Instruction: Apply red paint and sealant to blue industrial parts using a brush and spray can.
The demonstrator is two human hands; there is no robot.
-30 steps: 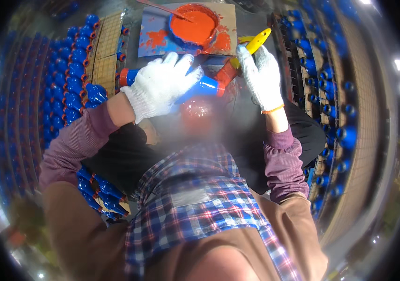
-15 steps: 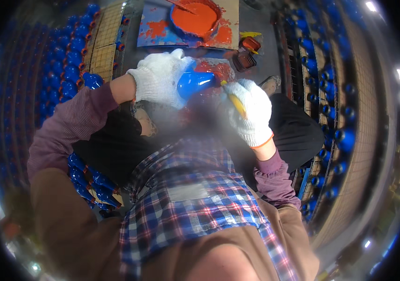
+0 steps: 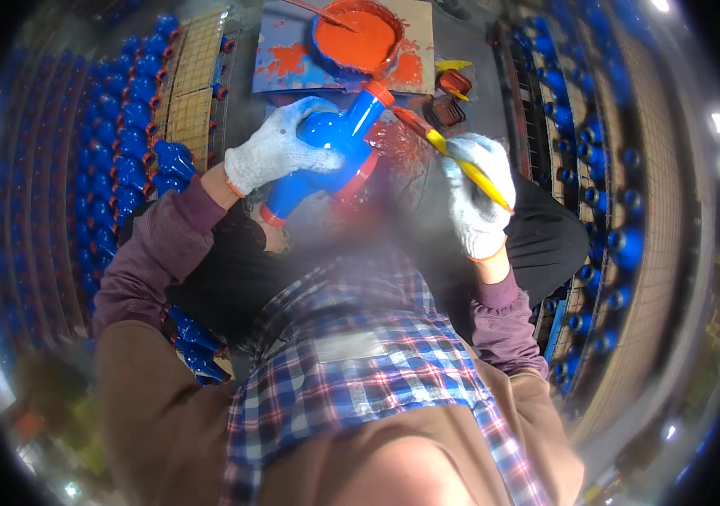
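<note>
My left hand, in a white knit glove, grips a glossy blue valve body by its round middle. Its pipe ends stick out to the upper right and lower left, both with red rims, and a red flange edge shows on its right side. In my gloved right hand is a paintbrush with a yellow handle. The red-coated bristles point up and left, a small gap from the upper pipe end.
A bowl of orange-red paint with a stick in it stands on a paint-smeared board ahead. Small dark red-stained containers sit right of it. Racks with several blue valve bodies line the left, and more the right.
The valve body has been turned in my left hand, so its pipe ends now show at upper right and lower left. My right hand has drawn the brush away to the right.
</note>
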